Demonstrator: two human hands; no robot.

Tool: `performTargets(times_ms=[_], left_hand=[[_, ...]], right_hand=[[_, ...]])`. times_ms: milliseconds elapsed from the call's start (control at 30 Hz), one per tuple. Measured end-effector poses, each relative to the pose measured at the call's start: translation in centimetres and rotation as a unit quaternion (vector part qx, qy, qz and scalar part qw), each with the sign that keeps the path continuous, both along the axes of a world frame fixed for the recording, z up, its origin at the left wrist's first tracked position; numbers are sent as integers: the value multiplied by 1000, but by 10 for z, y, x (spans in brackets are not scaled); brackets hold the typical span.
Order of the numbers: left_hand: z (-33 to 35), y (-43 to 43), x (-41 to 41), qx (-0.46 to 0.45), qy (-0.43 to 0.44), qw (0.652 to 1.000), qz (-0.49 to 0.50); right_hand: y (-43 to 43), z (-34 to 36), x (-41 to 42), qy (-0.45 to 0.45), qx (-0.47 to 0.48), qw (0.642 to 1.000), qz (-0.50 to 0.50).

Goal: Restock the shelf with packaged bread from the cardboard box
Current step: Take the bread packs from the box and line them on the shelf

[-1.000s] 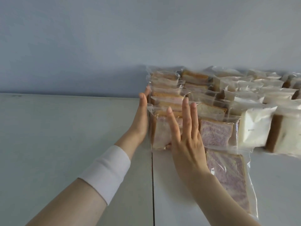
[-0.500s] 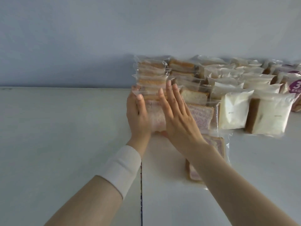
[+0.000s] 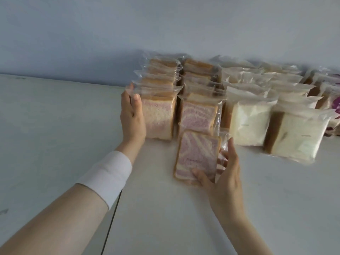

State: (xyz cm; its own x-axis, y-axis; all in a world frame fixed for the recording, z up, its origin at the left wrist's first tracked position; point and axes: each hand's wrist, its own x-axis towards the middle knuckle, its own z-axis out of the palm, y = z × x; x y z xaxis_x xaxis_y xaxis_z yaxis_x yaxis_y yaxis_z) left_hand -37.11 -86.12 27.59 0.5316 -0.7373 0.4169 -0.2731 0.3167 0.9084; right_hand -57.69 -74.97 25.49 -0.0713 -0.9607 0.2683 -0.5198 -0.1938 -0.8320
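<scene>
Head view, looking at a pale shelf (image 3: 55,144) with rows of upright packaged bread against the wall at centre and right of frame. Left hand (image 3: 132,118), open and flat, steadies the leftmost row (image 3: 160,100). Right hand (image 3: 223,173), partly curled, grips a purple-swirled bread packet (image 3: 197,154) lying flat at centre. Likely step: adding it to the second row (image 3: 198,100); next it needs standing upright against that front packet. No cardboard box in view.

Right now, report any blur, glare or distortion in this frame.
Head view: soft overall, with slight motion blur on the right hand and the white bread packs; faint sheen on the plastic wrappers, no harsh glare; the wide-angle lens bends the shelf edge; lighting is even and shadows are soft.
</scene>
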Motion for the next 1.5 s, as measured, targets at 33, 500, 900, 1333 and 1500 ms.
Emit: performTargets(times_ms=[33, 500, 900, 1333, 1500], left_hand=[[0, 1, 0, 3, -1, 1000, 5], [-3, -5, 5, -21, 17, 999, -25], [-11, -11, 1, -29, 26, 999, -26], [-6, -4, 10, -40, 25, 986, -161], [-8, -7, 7, -43, 6, 991, -129]], right_hand=[[-6, 1, 3, 11, -34, 999, -9], [-58, 38, -8, 296, -189, 936, 16], [-75, 12, 31, 94, -145, 984, -34], [-79, -4, 43, -5, -23, 998, -64], [-83, 0, 47, -13, -12, 998, -67]])
